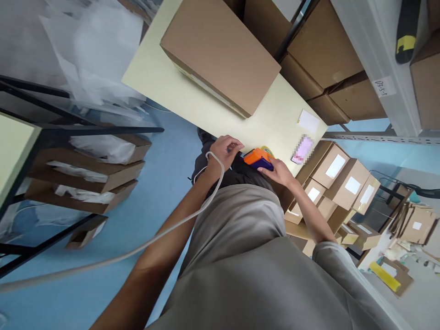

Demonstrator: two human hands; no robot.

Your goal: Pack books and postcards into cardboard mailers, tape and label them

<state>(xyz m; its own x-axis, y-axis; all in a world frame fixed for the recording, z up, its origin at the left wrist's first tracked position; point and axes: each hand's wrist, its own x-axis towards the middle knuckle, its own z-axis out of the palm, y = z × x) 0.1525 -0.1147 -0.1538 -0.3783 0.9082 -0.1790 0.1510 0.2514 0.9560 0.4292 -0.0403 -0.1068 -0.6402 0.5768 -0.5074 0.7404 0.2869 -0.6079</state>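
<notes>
My right hand (280,172) grips an orange and dark purple tape dispenser (257,158), with a yellowish ring, seemingly a tape roll, behind it. The dispenser is at the table's near edge, close to my lap. To its left, my left hand (225,153) is closed in a pinch, thumb and fingertips together; anything between them is too small to make out. A white cable (192,214) passes over the left forearm and loops by the wrist. Beyond both hands, a large closed cardboard box (222,52) lies on the pale yellow table (154,85).
A phone (302,149) and a white card (308,121) lie on the table's right part. Shelves with cardboard boxes (321,43) border the far side, and labelled boxes (352,183) are stacked at right. Left, a black-framed rack (103,129) holds open cartons.
</notes>
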